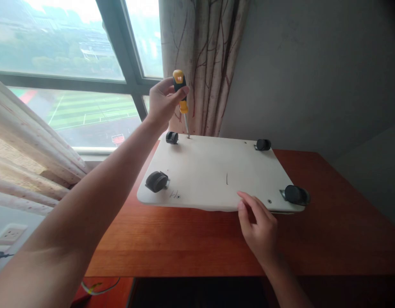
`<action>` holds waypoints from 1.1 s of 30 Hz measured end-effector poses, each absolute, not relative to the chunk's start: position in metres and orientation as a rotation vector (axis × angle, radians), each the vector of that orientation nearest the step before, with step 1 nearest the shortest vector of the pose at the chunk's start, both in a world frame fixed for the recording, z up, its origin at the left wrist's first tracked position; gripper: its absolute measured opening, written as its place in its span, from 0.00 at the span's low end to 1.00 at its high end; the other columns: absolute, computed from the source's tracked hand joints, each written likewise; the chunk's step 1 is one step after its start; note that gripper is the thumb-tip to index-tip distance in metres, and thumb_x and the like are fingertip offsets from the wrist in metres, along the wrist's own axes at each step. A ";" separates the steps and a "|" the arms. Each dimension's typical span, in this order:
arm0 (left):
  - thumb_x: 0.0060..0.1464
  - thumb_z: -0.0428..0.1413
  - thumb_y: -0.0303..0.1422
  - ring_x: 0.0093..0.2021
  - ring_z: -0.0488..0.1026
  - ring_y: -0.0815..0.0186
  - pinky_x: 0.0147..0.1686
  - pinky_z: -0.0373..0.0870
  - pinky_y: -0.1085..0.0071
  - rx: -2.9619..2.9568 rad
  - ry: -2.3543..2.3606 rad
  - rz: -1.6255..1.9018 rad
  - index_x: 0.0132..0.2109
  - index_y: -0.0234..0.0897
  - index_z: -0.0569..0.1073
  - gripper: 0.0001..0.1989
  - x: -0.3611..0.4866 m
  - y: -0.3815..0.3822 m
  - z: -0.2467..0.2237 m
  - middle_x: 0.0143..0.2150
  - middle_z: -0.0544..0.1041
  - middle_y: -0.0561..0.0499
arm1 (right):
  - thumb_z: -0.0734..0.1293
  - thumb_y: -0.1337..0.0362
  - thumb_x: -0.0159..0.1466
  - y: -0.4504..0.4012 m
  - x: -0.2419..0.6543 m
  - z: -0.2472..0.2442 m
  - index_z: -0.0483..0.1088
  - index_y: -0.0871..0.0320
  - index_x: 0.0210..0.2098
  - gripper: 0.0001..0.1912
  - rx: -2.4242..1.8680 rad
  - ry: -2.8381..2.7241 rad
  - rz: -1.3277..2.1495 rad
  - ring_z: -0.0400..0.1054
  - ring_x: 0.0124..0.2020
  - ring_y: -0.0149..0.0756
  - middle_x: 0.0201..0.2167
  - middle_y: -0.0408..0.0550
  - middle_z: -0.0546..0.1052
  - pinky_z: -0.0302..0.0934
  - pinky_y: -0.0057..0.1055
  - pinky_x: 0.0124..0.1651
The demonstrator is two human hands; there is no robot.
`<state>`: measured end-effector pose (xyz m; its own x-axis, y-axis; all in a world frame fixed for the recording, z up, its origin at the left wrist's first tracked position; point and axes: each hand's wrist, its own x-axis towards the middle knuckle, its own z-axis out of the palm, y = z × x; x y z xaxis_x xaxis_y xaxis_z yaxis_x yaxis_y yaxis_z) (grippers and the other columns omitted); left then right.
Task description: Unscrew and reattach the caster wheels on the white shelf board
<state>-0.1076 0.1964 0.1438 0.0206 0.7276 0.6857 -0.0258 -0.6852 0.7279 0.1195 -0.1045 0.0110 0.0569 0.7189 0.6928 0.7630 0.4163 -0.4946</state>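
Note:
My left hand is closed around the handle of a yellow-and-black screwdriver, its thumb along the near side. The shaft points down, and its tip meets a small screw near the far left edge of a white board. Over the board's front edge hovers or rests my right hand, index finger and thumb slightly apart, with nothing visible between them. Black casters sit at the board's corners: far left, near left, far right and near right.
The board lies on a reddish-brown wooden table. Behind it hangs a patterned curtain beside a window. Another curtain is at left, above a wall socket. A cable runs below the table's front edge.

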 end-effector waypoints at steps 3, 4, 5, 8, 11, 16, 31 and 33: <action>0.47 0.68 0.45 0.38 0.78 0.58 0.32 0.75 0.67 1.730 0.727 1.710 0.44 0.42 0.79 0.19 -0.103 0.201 0.140 0.34 0.79 0.51 | 0.63 0.74 0.67 -0.133 0.128 -0.021 0.66 0.53 0.62 0.25 -1.319 -1.662 -0.022 0.74 0.32 0.31 0.36 0.46 0.79 0.71 0.28 0.39; 0.47 0.68 0.45 0.37 0.78 0.60 0.30 0.74 0.68 1.726 0.737 1.704 0.44 0.43 0.79 0.19 -0.102 0.203 0.139 0.33 0.79 0.51 | 0.62 0.73 0.68 -0.137 0.130 -0.030 0.63 0.53 0.65 0.27 -1.336 -1.664 0.046 0.73 0.30 0.30 0.33 0.44 0.78 0.71 0.27 0.37; 0.47 0.69 0.44 0.35 0.78 0.61 0.29 0.74 0.69 1.721 0.748 1.698 0.44 0.43 0.79 0.18 -0.101 0.204 0.138 0.32 0.79 0.51 | 0.62 0.73 0.68 -0.138 0.132 -0.040 0.59 0.53 0.68 0.29 -1.352 -1.664 0.123 0.73 0.29 0.30 0.32 0.43 0.78 0.71 0.26 0.36; 0.47 0.69 0.41 0.31 0.76 0.64 0.28 0.74 0.71 1.721 0.779 1.683 0.42 0.43 0.80 0.16 -0.099 0.209 0.134 0.31 0.78 0.52 | 0.60 0.71 0.69 -0.135 0.134 -0.059 0.48 0.53 0.72 0.34 -1.376 -1.649 0.343 0.75 0.33 0.30 0.34 0.44 0.77 0.71 0.25 0.36; 0.49 0.68 0.41 0.32 0.77 0.64 0.30 0.76 0.70 1.757 0.772 1.691 0.43 0.42 0.79 0.15 -0.097 0.212 0.132 0.32 0.78 0.51 | 0.60 0.71 0.69 -0.131 0.133 -0.066 0.46 0.53 0.73 0.35 -1.377 -1.631 0.443 0.75 0.33 0.29 0.35 0.43 0.77 0.71 0.24 0.36; 0.46 0.69 0.43 0.39 0.79 0.59 0.36 0.78 0.66 1.842 0.719 1.698 0.42 0.39 0.79 0.19 -0.093 0.213 0.129 0.34 0.78 0.50 | 0.60 0.69 0.69 -0.132 0.134 -0.068 0.46 0.52 0.72 0.34 -1.384 -1.613 0.485 0.75 0.33 0.29 0.34 0.43 0.76 0.71 0.24 0.37; 0.42 0.70 0.53 0.37 0.73 0.64 0.40 0.76 0.57 1.805 0.772 1.676 0.42 0.49 0.79 0.22 -0.096 0.204 0.132 0.34 0.78 0.56 | 0.60 0.69 0.70 -0.131 0.135 -0.065 0.46 0.52 0.72 0.34 -1.347 -1.610 0.512 0.73 0.32 0.29 0.34 0.43 0.76 0.71 0.25 0.37; 0.43 0.70 0.53 0.38 0.73 0.64 0.40 0.76 0.57 1.815 0.765 1.674 0.42 0.48 0.79 0.23 -0.095 0.205 0.132 0.35 0.78 0.56 | 0.59 0.69 0.70 -0.132 0.134 -0.064 0.46 0.52 0.72 0.34 -1.346 -1.614 0.507 0.74 0.33 0.29 0.34 0.42 0.76 0.71 0.25 0.37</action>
